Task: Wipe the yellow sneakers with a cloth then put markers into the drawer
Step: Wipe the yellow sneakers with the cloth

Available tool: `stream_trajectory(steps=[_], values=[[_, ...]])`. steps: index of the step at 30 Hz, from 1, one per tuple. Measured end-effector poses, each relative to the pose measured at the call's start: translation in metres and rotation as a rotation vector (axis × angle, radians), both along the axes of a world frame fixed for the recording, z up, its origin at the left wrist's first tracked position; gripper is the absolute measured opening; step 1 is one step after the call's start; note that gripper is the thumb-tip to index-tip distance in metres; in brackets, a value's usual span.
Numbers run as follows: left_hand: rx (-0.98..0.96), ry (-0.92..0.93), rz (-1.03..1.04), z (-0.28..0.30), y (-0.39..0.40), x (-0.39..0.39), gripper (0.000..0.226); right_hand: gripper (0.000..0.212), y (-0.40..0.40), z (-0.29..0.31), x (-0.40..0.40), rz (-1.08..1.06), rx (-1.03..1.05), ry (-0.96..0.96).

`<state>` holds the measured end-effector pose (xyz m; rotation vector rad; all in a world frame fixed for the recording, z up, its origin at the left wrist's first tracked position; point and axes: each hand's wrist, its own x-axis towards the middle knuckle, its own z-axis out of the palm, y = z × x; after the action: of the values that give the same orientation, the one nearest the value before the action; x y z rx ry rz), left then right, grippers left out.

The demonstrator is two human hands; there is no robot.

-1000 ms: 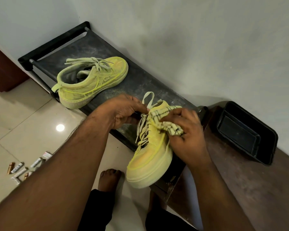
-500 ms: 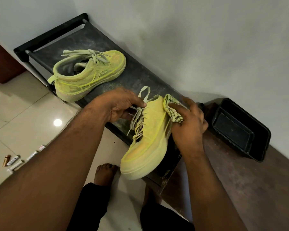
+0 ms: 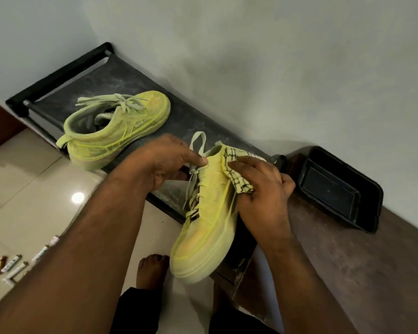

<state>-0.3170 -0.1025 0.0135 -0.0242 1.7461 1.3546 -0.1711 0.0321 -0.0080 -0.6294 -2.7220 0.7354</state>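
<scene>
My left hand [image 3: 164, 162] grips the collar and laces of a yellow sneaker [image 3: 205, 227], held toe-down over the front edge of the black rack [image 3: 121, 78]. Against the sneaker's right side my right hand [image 3: 258, 189] presses a bunched white cloth with black lines [image 3: 237, 174], fingers curled round it. A second yellow sneaker [image 3: 114, 131], dusty, lies on the rack to the left. Several markers [image 3: 12, 263] lie on the tiled floor at the lower left, partly hidden by my left forearm.
A black plastic tray-like drawer [image 3: 338, 189] sits on the brown wooden surface [image 3: 360, 266] at the right, against the grey wall. My bare feet [image 3: 152, 268] stand on the floor below the held sneaker. A dark wooden panel stands at the far left.
My right hand with the cloth has moved from the tongue and laces to the sneaker's right side near the collar, then slightly down. The left hand keeps its grip.
</scene>
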Motion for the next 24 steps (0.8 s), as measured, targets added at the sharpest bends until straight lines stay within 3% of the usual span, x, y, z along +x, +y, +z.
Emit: stream_trajectory(steps=[3, 5, 8, 10, 13, 16, 18, 24], values=[[0.022, 0.175, -0.070, 0.025, -0.011, -0.002, 0.027, 0.061, -0.005, 0.014, 0.004, 0.010, -0.037, 0.137], [-0.013, 0.400, -0.198, 0.043, -0.021, -0.004, 0.030, 0.061, -0.010, 0.021, 0.014, 0.044, -0.019, 0.173], [-0.134, 0.792, -0.433, 0.052, -0.019, -0.004, 0.023, 0.060, -0.018, 0.019, 0.029, 0.055, 0.060, 0.111], [-0.218, 0.919, -0.484, 0.036, -0.009, 0.001, 0.006, 0.062, -0.019, 0.010, 0.032, 0.033, 0.075, 0.012], [-0.244, 0.934, -0.465, 0.005, 0.005, 0.011, 0.031, 0.065, -0.019, -0.001, 0.028, 0.038, 0.072, -0.137], [-0.377, 0.933, -0.636, -0.013, 0.001, 0.016, 0.097, 0.071, -0.023, -0.008, 0.025, 0.065, 0.087, -0.201], [-0.536, 0.967, -0.701, -0.021, -0.006, 0.019, 0.123, 0.074, -0.027, -0.008, 0.023, 0.055, 0.107, -0.155], [-0.524, 0.907, -0.583, -0.029, -0.011, 0.024, 0.125, 0.077, -0.030, -0.005, 0.015, -0.013, 0.174, -0.026]])
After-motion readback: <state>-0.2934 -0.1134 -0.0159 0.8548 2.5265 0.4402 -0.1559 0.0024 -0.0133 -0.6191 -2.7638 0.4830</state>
